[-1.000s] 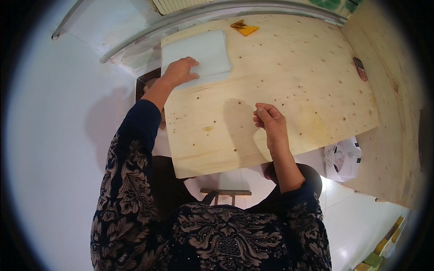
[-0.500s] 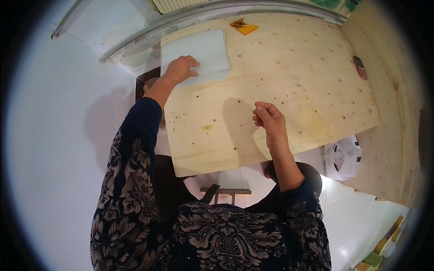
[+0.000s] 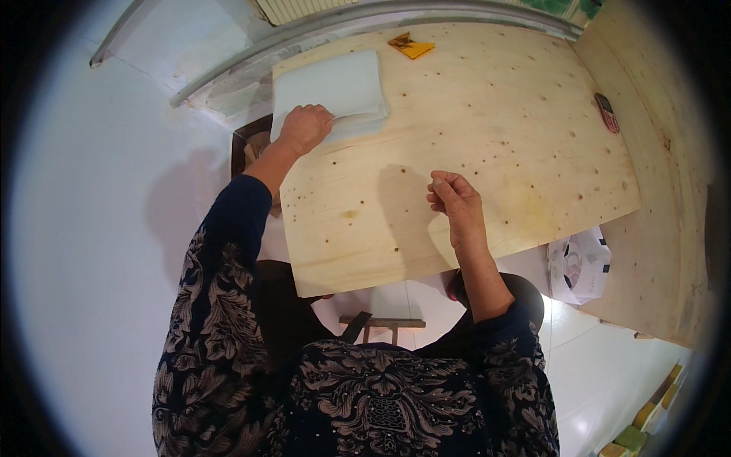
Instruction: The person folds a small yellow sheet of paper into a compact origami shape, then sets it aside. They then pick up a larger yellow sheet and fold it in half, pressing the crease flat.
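A stack of thin, whitish translucent sheets (image 3: 329, 80) lies at the far left of the wooden board. My left hand (image 3: 306, 128) is over the stack's near edge, its fingers closed on the top sheet. That sheet's near edge is bent up a little at the fingertips, and the lower layers show beneath it. Part of the grip is hidden by the hand itself. Over the middle of the board I hold my right hand (image 3: 454, 199) with the thumb against curled fingers. Nothing shows between them, and the hand is apart from the stack.
The pale plywood board (image 3: 472, 114) forms the tabletop. A crumpled yellow-orange wrapper (image 3: 412, 46) lies at its far edge, a red and black keypad phone (image 3: 607, 113) at the right. A white bag (image 3: 579, 266) sits below the right edge. Upright plywood (image 3: 647, 251) borders that side.
My left hand has drawn slightly nearer and closed at the stack's near edge, where the top sheet now lifts. My right hand has hardly moved.
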`<action>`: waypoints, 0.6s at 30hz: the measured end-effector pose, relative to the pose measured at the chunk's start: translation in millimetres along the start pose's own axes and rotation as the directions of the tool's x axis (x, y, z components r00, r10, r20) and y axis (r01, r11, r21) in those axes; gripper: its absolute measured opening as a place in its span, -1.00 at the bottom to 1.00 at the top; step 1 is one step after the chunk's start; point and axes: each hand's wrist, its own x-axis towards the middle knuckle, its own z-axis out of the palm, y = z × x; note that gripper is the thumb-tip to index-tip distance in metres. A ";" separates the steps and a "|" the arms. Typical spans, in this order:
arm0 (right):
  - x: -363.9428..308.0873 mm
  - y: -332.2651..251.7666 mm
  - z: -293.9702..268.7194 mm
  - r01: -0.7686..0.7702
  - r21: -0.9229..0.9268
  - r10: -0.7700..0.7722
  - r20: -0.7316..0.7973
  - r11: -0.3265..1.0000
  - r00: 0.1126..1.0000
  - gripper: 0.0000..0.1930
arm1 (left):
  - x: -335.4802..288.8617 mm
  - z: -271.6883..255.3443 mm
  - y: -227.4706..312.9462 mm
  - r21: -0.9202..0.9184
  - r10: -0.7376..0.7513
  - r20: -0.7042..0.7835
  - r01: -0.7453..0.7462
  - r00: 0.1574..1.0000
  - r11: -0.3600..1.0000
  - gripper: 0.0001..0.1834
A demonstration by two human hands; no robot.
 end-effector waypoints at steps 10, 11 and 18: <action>-2.3 -0.1 -0.4 0.010 -0.008 -0.010 0.007 1.000 1.000 -0.76 | 9.6 -15.4 -14.2 -0.275 -0.438 -0.059 0.407 0.897 0.871 -0.79; -2.3 -0.2 -0.4 0.017 -0.003 -0.017 0.012 1.000 1.000 -0.76 | 11.0 -17.6 -18.2 -0.307 -0.460 -0.041 0.426 0.887 0.851 -0.78; -0.8 2.0 1.3 0.016 -0.004 -0.016 0.021 1.000 1.000 -0.75 | 12.7 -28.9 -36.9 -0.651 -0.487 0.150 0.456 0.861 0.607 -0.74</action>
